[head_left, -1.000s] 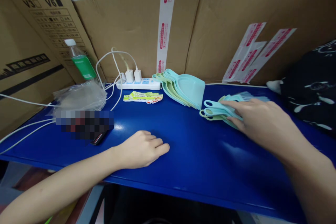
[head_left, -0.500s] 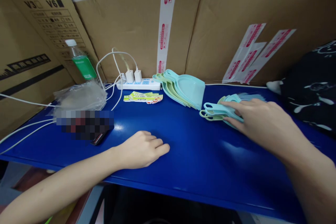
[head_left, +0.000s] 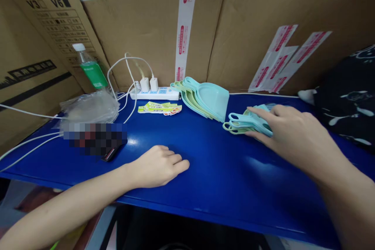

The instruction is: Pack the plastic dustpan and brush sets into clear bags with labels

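Small brushes (head_left: 240,122): a pastel blue and green bundle lying on the right part of the blue table (head_left: 222,172), looped handles pointing left, just in front of the dustpans.
Right hand (head_left: 295,134): laid over the bristle end of the bundle, fingers (head_left: 265,112) across the top and thumb along its near edge, so the bundle is clasped between them while it rests on the table.
Left hand (head_left: 158,166): palm down on the table near its front edge, fingers slackly bent, closed on nothing, well apart from the brushes.
Dustpans (head_left: 212,99): a nested stack in the same pastel colours, tilted with handles up and to the left, near the cardboard wall (head_left: 140,35).
Power strip (head_left: 155,93): white, at the back, two chargers plugged in, cables trailing left.
Sticker sheets (head_left: 159,108): flat, just in front of the strip.
Bottle (head_left: 90,70): green label, white cap, leaning at the back left behind a crumpled clear plastic bag (head_left: 88,107).
Dark printed cloth (head_left: 348,90): at the far right edge.
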{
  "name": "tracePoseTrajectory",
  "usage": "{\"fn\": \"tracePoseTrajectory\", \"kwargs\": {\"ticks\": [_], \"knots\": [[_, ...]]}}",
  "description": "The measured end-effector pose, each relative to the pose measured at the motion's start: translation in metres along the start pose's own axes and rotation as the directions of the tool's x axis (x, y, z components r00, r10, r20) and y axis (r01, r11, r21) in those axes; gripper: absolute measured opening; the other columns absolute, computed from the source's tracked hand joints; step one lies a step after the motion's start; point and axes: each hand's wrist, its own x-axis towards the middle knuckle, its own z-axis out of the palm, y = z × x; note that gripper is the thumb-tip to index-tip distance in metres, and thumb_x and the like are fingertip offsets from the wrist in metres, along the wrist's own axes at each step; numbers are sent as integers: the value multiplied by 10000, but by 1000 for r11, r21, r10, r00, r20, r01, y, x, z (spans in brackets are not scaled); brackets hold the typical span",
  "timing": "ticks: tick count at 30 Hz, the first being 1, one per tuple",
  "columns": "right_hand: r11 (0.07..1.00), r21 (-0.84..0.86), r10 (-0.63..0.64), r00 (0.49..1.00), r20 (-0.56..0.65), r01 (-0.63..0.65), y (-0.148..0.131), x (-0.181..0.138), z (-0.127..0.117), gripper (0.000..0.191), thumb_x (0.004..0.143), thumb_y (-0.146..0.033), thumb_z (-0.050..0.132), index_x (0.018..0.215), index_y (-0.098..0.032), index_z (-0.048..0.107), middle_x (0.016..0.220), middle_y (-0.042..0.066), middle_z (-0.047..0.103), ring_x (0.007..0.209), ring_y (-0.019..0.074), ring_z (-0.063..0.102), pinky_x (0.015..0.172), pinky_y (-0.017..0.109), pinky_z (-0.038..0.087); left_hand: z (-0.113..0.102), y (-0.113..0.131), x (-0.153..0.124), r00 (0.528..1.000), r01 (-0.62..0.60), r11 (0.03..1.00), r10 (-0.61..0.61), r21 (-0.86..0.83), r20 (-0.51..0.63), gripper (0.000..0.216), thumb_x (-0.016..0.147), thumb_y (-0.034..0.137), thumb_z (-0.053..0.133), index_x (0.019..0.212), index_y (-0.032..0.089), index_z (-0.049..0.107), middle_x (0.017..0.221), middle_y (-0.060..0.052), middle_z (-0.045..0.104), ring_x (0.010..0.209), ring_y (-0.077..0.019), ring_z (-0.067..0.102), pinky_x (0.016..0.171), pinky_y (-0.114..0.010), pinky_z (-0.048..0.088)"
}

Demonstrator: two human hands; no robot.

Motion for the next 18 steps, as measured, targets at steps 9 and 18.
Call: {"fn": "tracePoseTrajectory", "kwargs": {"ticks": [9, 18], "knots": [[967, 140, -182, 963, -198, 211, -31, 12, -8, 474, 995, -436, 338, 989, -107, 680, 720, 95, 576, 653, 221, 487, 579, 307, 296, -5, -4, 3, 999, 30, 997, -29, 69, -15, 243, 945, 161, 392, 733, 188, 508, 603, 30, 576, 457, -131, 519, 491, -287, 384], [827, 236, -500, 859, -107, 511, -76, 34, -10, 269, 871, -156, 569, 605, -193, 587, 581, 29, 591, 645, 179, 511, 611, 307, 280, -15, -14, 17, 972, 110, 984, -136, 140, 192, 362, 938, 266, 509, 592, 172, 561, 566, -21, 629, 455, -184, 586, 427, -290, 313]]}}
